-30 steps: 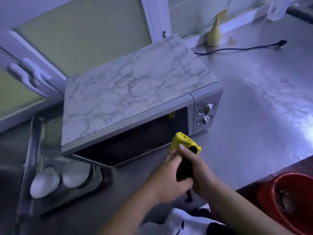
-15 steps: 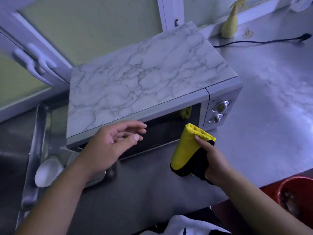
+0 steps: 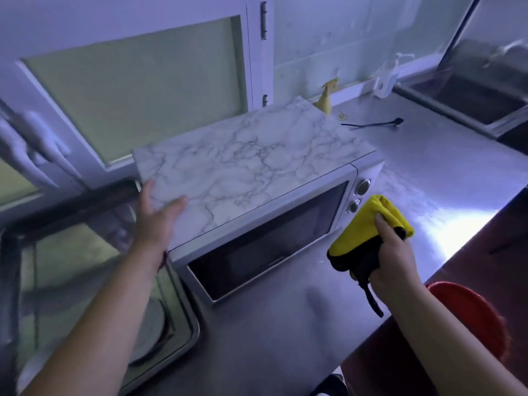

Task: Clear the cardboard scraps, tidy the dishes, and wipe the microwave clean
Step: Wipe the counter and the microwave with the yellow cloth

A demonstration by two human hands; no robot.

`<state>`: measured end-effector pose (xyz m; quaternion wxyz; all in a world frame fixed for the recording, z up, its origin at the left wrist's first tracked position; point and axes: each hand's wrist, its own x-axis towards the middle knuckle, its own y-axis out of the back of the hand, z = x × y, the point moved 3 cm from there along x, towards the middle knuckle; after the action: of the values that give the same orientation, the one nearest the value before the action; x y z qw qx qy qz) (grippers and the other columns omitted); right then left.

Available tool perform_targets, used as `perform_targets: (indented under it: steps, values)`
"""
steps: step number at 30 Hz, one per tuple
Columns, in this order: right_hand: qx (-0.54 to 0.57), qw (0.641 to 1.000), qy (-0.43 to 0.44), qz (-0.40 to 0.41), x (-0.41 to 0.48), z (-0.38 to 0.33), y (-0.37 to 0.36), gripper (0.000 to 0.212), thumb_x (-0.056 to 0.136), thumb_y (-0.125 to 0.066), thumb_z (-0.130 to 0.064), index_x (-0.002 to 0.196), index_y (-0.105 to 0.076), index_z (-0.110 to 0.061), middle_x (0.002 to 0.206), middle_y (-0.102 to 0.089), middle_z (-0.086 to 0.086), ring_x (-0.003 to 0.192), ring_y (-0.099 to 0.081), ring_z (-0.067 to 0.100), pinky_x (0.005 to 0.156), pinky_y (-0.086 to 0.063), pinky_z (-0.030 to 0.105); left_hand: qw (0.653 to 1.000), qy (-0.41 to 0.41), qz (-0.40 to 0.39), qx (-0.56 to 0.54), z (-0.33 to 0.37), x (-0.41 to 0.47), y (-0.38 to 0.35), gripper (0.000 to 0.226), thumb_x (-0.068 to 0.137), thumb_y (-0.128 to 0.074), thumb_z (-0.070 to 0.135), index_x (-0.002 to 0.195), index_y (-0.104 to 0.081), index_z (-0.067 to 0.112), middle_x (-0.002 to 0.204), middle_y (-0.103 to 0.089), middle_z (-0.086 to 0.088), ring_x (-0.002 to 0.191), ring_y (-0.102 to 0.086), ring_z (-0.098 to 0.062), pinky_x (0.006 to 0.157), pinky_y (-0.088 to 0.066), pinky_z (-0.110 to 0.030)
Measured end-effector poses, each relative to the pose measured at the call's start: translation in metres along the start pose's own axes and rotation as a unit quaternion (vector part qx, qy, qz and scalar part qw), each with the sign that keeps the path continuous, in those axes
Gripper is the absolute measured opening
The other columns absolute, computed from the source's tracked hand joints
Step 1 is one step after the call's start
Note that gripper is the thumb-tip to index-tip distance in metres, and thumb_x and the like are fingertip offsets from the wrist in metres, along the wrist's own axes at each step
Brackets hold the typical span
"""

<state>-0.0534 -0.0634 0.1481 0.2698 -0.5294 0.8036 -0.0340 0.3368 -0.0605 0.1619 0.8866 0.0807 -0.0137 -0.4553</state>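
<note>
Head view: the microwave, its top covered in a marble pattern, stands on the steel counter. A small mark of lettering low on its dark door is too faint to read. The left hand lies against the top's near left corner, fingers straight along the side edge and thumb spread onto the marble. The right hand grips a folded yellow-and-black cloth just in front of the two knobs, with a black loop hanging below the fist. A plate lies in the steel tray left of the microwave. A red bucket sits below the counter edge.
</note>
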Motion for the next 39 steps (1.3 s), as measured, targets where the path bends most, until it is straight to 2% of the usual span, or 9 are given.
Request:
perform_targets:
  steps: [3, 7, 15, 20, 26, 29, 32, 35, 39]
  values:
    - [0.014, 1.0, -0.016, 0.018, -0.024, 0.006, 0.001, 0.022, 0.098, -0.062, -0.03, 0.117, -0.063, -0.019, 0.117, -0.07, 0.015, 0.107, -0.069, 0.034, 0.097, -0.051, 0.056, 0.996, -0.005, 0.015, -0.086, -0.008, 0.001, -0.002, 0.07, 0.089, -0.072, 0.009, 0.149, -0.039, 0.024, 0.143, -0.053, 0.001, 0.124, -0.057, -0.012, 0.096, -0.049, -0.017]
    - [0.005, 0.998, -0.062, 0.032, -0.049, 0.023, 0.027, 0.018, 0.095, -0.065, -0.034, 0.108, -0.065, -0.021, 0.104, -0.073, 0.009, 0.091, -0.071, 0.028, 0.076, -0.056, 0.047, 0.991, -0.003, 0.022, -0.129, -0.012, 0.0, -0.004, 0.072, 0.089, -0.07, 0.007, 0.151, -0.038, 0.025, 0.143, -0.053, 0.002, 0.116, -0.06, -0.005, 0.084, -0.053, -0.012]
    - [0.008, 0.994, -0.081, 0.066, -0.037, 0.016, 0.079, 0.015, 0.094, -0.066, -0.035, 0.099, -0.063, -0.021, 0.106, -0.069, 0.01, 0.095, -0.068, 0.033, 0.072, -0.052, 0.043, 0.991, -0.004, 0.088, -0.099, -0.022, -0.08, -0.047, 0.063, 0.09, -0.068, 0.017, 0.146, -0.043, 0.032, 0.153, -0.038, -0.002, 0.137, -0.045, -0.018, 0.113, -0.042, -0.041]
    - [0.017, 0.997, -0.054, 0.059, -0.016, 0.015, 0.092, 0.023, 0.096, -0.064, -0.026, 0.117, -0.066, -0.016, 0.119, -0.068, 0.019, 0.108, -0.066, 0.039, 0.08, -0.05, 0.043, 0.988, 0.019, 0.15, -0.005, -0.015, -0.151, -0.092, 0.057, 0.094, -0.064, 0.019, 0.146, -0.044, 0.026, 0.158, -0.015, -0.02, 0.146, -0.027, -0.033, 0.117, -0.034, -0.046]
    - [0.037, 0.993, -0.1, 0.059, 0.012, 0.025, 0.114, 0.011, 0.092, -0.07, -0.021, 0.103, -0.068, -0.018, 0.108, -0.071, 0.012, 0.103, -0.068, 0.034, 0.098, -0.05, 0.056, 0.99, 0.028, 0.124, 0.06, -0.016, -0.211, -0.117, 0.059, 0.096, -0.061, 0.026, 0.149, -0.037, 0.035, 0.159, -0.008, -0.023, 0.145, -0.025, -0.035, 0.118, -0.03, -0.046]
    - [0.034, 0.994, -0.079, 0.07, 0.027, 0.024, 0.127, 0.011, 0.088, -0.074, -0.016, 0.094, -0.067, -0.022, 0.097, -0.072, 0.005, 0.092, -0.07, 0.023, 0.095, -0.053, 0.051, 0.966, -0.1, 0.134, 0.195, 0.004, -0.216, -0.11, 0.066, 0.094, -0.062, 0.02, 0.153, -0.032, 0.022, 0.161, -0.008, -0.027, 0.148, -0.017, -0.041, 0.121, -0.019, -0.047]
    - [0.032, 0.997, -0.041, 0.06, 0.043, 0.02, 0.137, 0.01, 0.088, -0.075, -0.017, 0.093, -0.069, -0.023, 0.092, -0.074, -0.001, 0.079, -0.072, 0.012, 0.083, -0.056, 0.038, 0.901, -0.23, 0.028, 0.367, 0.027, -0.199, -0.12, 0.068, 0.083, -0.062, 0.034, 0.148, -0.045, 0.024, 0.165, -0.01, -0.015, 0.152, -0.006, -0.036, 0.12, -0.012, -0.049]
    - [0.03, 0.999, -0.018, 0.014, 0.059, 0.01, 0.135, 0.007, 0.094, -0.067, -0.018, 0.098, -0.071, -0.022, 0.093, -0.075, 0.003, 0.082, -0.071, 0.015, 0.074, -0.055, 0.031, 0.862, -0.172, -0.152, 0.453, 0.041, -0.165, -0.148, 0.063, 0.09, -0.062, 0.053, 0.148, -0.039, 0.043, 0.167, -0.006, 0.003, 0.153, 0.002, -0.02, 0.123, -0.005, -0.038]
    - [-0.032, 0.997, 0.037, -0.053, 0.078, -0.018, 0.113, 0.018, 0.101, -0.055, -0.016, 0.102, -0.058, 0.002, 0.071, -0.054, 0.034, 0.042, -0.059, 0.006, 0.04, -0.05, 0.021, 0.828, -0.162, -0.234, 0.483, 0.058, -0.125, -0.202, 0.059, 0.094, -0.048, 0.062, 0.15, -0.032, 0.048, 0.167, -0.009, 0.006, 0.154, 0.0, -0.017, 0.121, 0.0, -0.031]
